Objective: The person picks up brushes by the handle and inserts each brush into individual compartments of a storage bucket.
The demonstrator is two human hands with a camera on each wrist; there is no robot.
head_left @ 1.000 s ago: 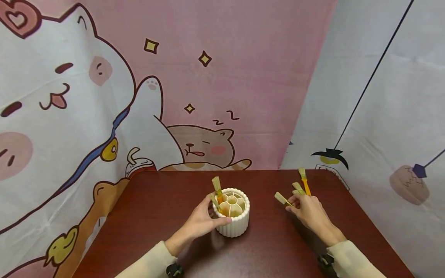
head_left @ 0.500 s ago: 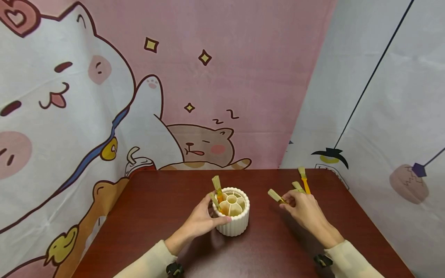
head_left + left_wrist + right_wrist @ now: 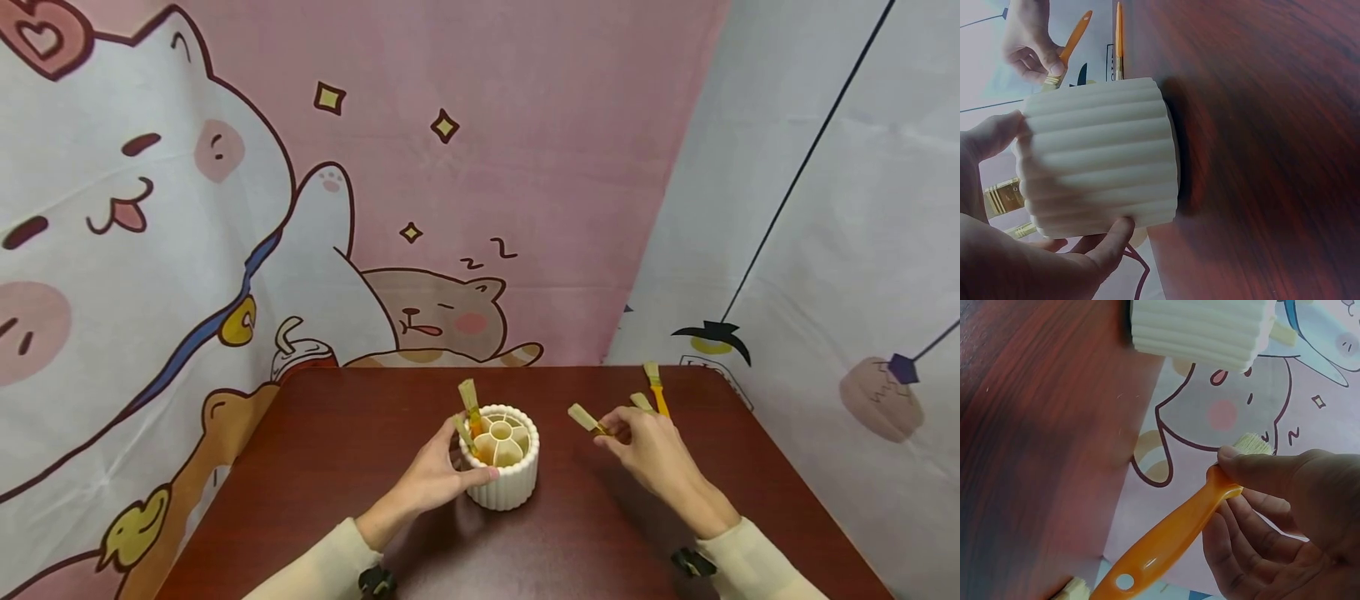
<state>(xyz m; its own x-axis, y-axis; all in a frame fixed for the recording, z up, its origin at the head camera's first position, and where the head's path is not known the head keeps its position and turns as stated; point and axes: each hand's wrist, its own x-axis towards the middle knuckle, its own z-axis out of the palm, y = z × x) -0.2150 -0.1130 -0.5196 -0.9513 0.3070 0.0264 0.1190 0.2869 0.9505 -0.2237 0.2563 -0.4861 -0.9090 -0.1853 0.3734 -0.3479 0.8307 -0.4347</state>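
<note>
A white ribbed round holder point(image 3: 504, 490) with petal-shaped compartments stands upright on the table. Two brushes point(image 3: 469, 398) lean bristles-up in its left compartments. My left hand point(image 3: 431, 475) grips the holder round its left side, thumb across the front; the left wrist view shows its ribbed wall point(image 3: 1097, 156) between thumb and fingers. My right hand point(image 3: 651, 446) pinches a paintbrush point(image 3: 583, 417) near its ferrule, bristles pointing left. In the right wrist view its orange handle point(image 3: 1166, 540), with a hole at the end, slants down away from the fingers.
Behind the right hand, another orange-handled brush point(image 3: 656, 388) lies on the table's far right, with the bristles of one more brush point(image 3: 641, 402) beside it, partly hidden by the hand. A cartoon-printed cloth point(image 3: 555, 208) hangs right behind the dark red table point(image 3: 352, 417).
The right hand has moved left, carrying the pinched paintbrush away from the other brushes toward the holder. My left hand and the holder have stayed in place.
</note>
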